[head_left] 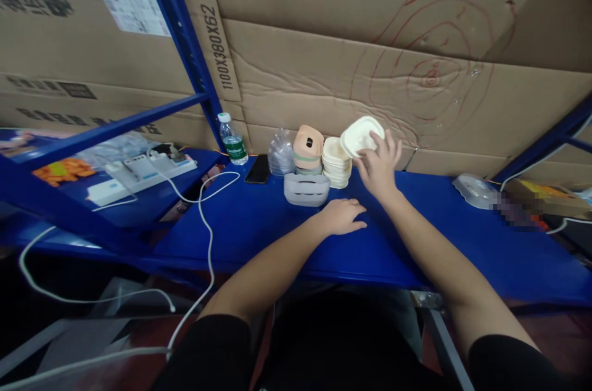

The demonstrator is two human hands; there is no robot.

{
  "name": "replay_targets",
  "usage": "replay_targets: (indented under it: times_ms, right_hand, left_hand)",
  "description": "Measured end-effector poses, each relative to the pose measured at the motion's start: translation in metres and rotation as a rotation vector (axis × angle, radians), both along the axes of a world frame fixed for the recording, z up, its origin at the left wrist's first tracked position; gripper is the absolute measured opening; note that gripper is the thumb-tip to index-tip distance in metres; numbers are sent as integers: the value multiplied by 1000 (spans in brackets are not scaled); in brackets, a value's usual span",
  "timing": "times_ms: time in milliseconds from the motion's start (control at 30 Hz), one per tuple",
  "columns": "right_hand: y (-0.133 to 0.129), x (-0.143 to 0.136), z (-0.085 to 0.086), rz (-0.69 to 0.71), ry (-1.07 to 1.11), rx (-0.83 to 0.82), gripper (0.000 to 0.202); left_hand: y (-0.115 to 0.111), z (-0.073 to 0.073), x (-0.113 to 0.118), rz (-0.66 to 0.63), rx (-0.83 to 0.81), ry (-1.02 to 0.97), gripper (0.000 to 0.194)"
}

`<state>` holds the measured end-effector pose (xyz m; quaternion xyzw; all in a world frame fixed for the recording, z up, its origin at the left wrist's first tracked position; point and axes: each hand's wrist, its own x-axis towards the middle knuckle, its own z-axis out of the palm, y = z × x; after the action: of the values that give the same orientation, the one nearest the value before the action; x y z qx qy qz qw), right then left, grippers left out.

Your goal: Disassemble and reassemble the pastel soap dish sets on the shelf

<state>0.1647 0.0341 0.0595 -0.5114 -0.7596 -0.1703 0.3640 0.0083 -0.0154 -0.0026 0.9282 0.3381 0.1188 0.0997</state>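
Cream plastic piece (361,137) held up in the right hand (380,164)

From where I'm standing, it looks like a shallow, rounded square, pale and smooth, with a raised rim running around a sunken middle. It sits tilted in the air above the far side of the blue counter (250,224), its broad face turned toward the wearer. The right hand pinches it at its right and lower edge, thumb below and fingers above, leaving most of the face in view. Some finer marking shows near the middle, too small for me to make out.

The left hand (343,216) is empty, laid low over the counter with the palm down and the fingers loosely spread, nearer the wearer than the right one.

Just to the left of the right hand stands a cream stack (337,169) of similar pieces, the held one close above its right side. Beyond the left hand, a little to its left, is a translucent grey container (306,190) with dark slots, and behind that some peach pieces (308,139) with a dark opening, on top of greenish ones. Farther left of both hands come clear plastic cups (280,155), a dark phone (258,169) lying flat and an upright water bottle (233,143). Well off to the right of the hands lies a clear plastic shell (476,192).
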Motion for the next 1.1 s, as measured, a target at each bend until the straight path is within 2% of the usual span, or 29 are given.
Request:
replay_targets:
  times_ms: [133, 233, 367, 433, 500, 567, 633, 700, 800, 967, 1100]
  right_hand:
    - [-21, 38, -14, -121, -14, -2, 21]
    - [-24, 58, -34, -142, -28, -82, 24]
    - [-19, 55, -56, -31, -29, -382, 27]
    - [-17, 49, -60, 76, 24, -524, 24]
    - [-13, 48, -59, 179, 112, -546, 21]
    - [-8, 57, -56, 214, 182, -472, 21]
    - [-2, 74, -54, 160, 190, -427, 25]
    - [4, 92, -56, 90, 143, -485, 31]
    - [12, 107, -65, 87, 50, -612, 35]
    - [14, 96, -76, 219, -61, -627, 24]
    - [13, 87, -78, 192, -51, -584, 26]
  left_hand:
    - [-9, 8, 4, 194, -4, 67, 45]
    - [-12, 13, 6, 354, -57, 92, 62]
    - [-10, 13, 5, 486, -118, 66, 106]
    - [-8, 10, 3, 512, -131, 52, 113]
    - [-7, 8, 1, 494, -128, 38, 110]
    - [-6, 5, -1, 458, -113, 45, 98]
    - [-5, 3, -2, 414, -93, 79, 80]
    - [-4, 2, -2, 383, -68, 115, 65]
    - [-3, 1, -2, 363, -38, 133, 58]
    - [-3, 3, -3, 366, -15, 145, 56]
    - [-3, 5, -5, 327, -8, 122, 54]
